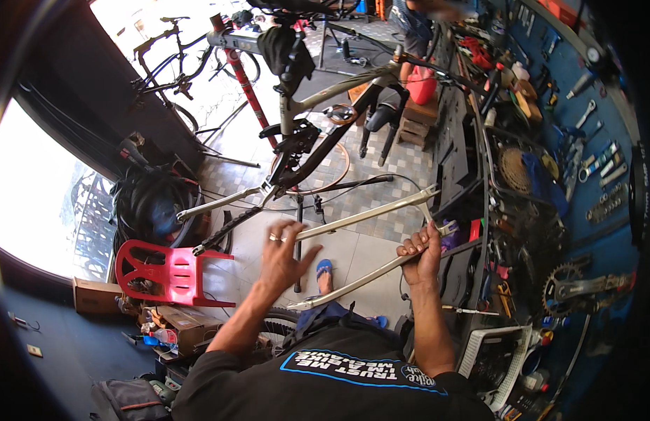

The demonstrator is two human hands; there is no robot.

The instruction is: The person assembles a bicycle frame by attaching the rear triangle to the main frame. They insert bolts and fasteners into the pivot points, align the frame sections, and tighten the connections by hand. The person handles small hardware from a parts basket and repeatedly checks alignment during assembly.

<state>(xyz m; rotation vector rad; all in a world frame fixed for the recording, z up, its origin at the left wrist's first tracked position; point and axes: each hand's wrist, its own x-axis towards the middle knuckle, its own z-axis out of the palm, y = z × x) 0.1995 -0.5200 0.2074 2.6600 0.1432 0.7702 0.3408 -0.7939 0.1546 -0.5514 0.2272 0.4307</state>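
Observation:
A cream-coloured bicycle seat stay [370,213], a two-legged piece joined by a short bridge at its right end, is in front of me. My right hand [421,256] is wrapped round its nearer leg close to the bridge. The far leg's left end runs up to my left hand [281,254], whose fingers and thumb are spread; whether they touch the tube I cannot tell. Beyond hangs a bicycle frame [318,151] on a red and grey repair stand [244,91], its chainstays [227,203] pointing towards me on the left.
A red plastic chair [163,274] lies on its side at the left, near a pile of black tyres [153,200]. Along the right runs a cluttered workbench [472,168] under a blue wall of tools [592,147]. Another person [413,28] stands at the far end.

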